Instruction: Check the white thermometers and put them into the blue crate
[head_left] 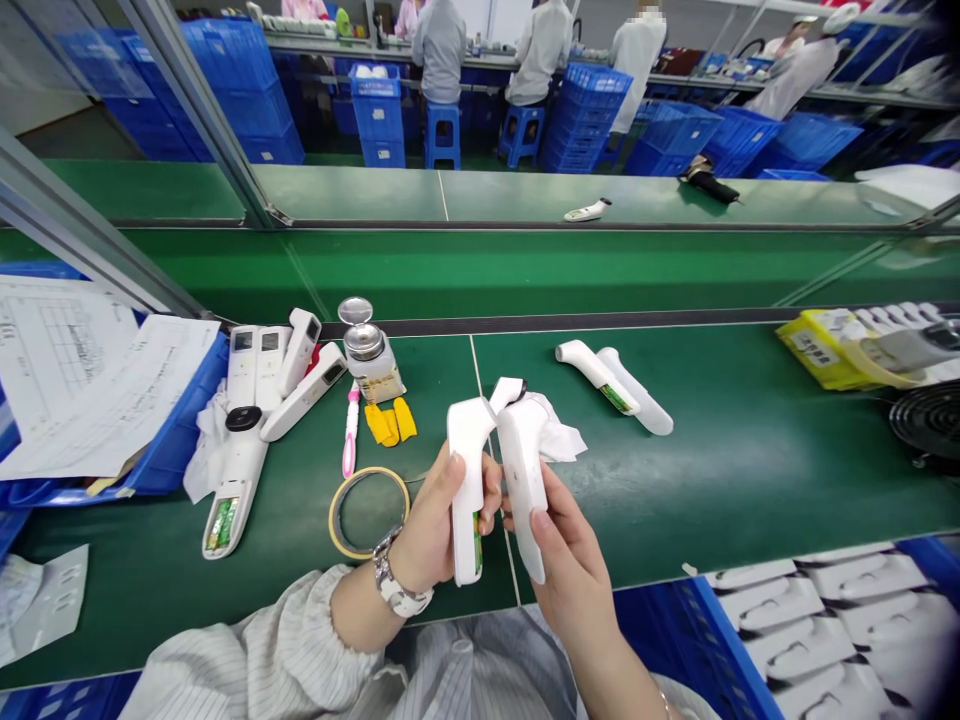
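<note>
Right hand point(574, 560) — thermometer point(523, 470); left hand point(431, 525) — second thermometer point(466, 480).

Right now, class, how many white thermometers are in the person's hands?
2. The first thermometer stands upright in the left hand, green batteries showing; the second thermometer is in the right hand, beside it. None seems hidden behind.

Bare mat point(750, 470) right of thermometers point(615, 388)
</note>
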